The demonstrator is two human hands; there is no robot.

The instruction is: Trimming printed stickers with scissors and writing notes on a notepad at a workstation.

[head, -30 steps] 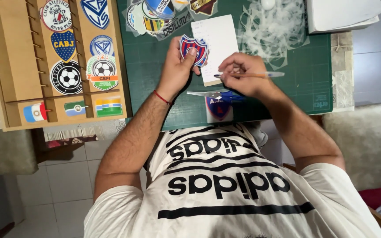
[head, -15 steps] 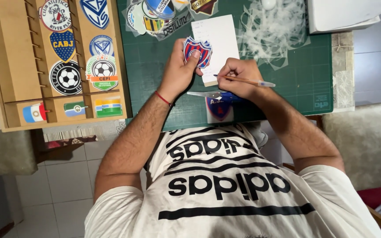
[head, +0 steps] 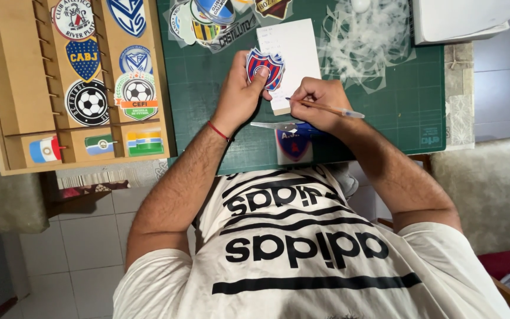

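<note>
My left hand [head: 240, 94] pinches a red and blue shield-shaped sticker [head: 265, 66] and holds it down on a white sheet of paper [head: 290, 56] on the green cutting mat [head: 396, 112]. My right hand [head: 319, 103] grips a thin pen-like craft knife [head: 326, 108], its tip at the white sheet's lower edge next to the sticker. A second shield sticker on a clear square [head: 293, 145] lies just below my hands, with a strip of silver blade or backing [head: 273, 125] above it.
A wooden display board [head: 13, 77] with round and shield-shaped badges and small flags lies to the left. A pile of stickers [head: 213, 23] sits at the mat's top, clear plastic offcuts [head: 367, 41] to the right, and a white box [head: 461, 20] at the top right.
My right hand has shifted slightly left and down with the knife, its tip now at the paper's lower edge. My left hand stays on the sticker.
</note>
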